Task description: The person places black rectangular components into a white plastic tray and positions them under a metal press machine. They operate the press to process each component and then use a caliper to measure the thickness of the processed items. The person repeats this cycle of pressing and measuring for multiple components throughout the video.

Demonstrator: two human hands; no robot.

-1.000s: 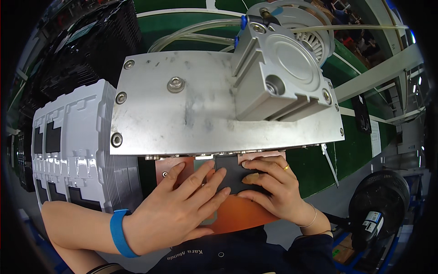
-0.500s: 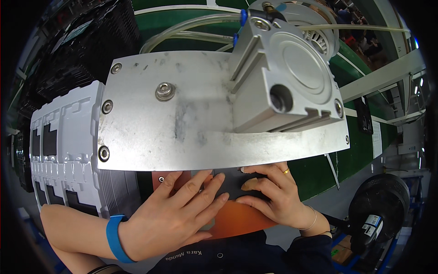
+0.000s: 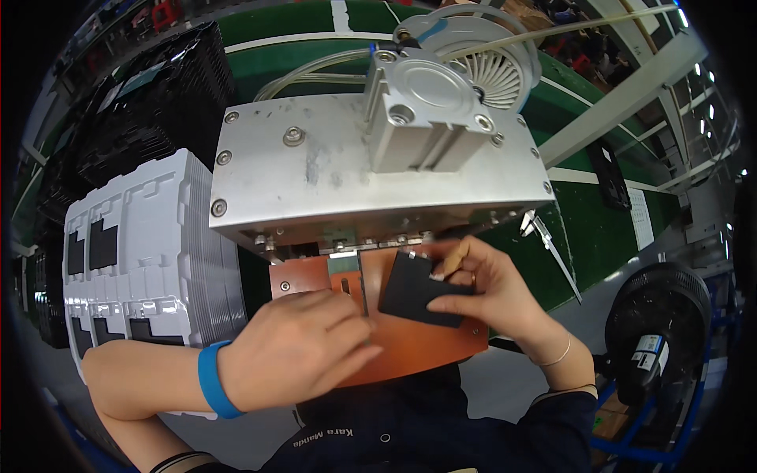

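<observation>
A flat black notched piece (image 3: 414,292) with small silvery tabs at its upper edge is pinched between the thumb and fingers of my right hand (image 3: 493,288). It is tilted above the right part of an orange plate (image 3: 418,347). My left hand (image 3: 300,343) hovers at the plate's left part, blurred, with half-bent fingers apart from the thumb and nothing visible in them. Beside its fingertips lies a slotted orange insert (image 3: 347,288). Behind both hands stands a silver metal press housing (image 3: 339,185), topped by a square air cylinder (image 3: 430,110).
On the left are a stack of white trays (image 3: 162,288) with black notched pieces in them, and black trays (image 3: 158,102) behind. A caliper (image 3: 554,251) lies on the green table (image 3: 583,236) at right. A black fan (image 3: 658,307) stands at lower right.
My right hand has drawn the black piece out from under the housing's front edge and raised it. My left hand has pulled back slightly. The view has shifted, exposing the housing's front.
</observation>
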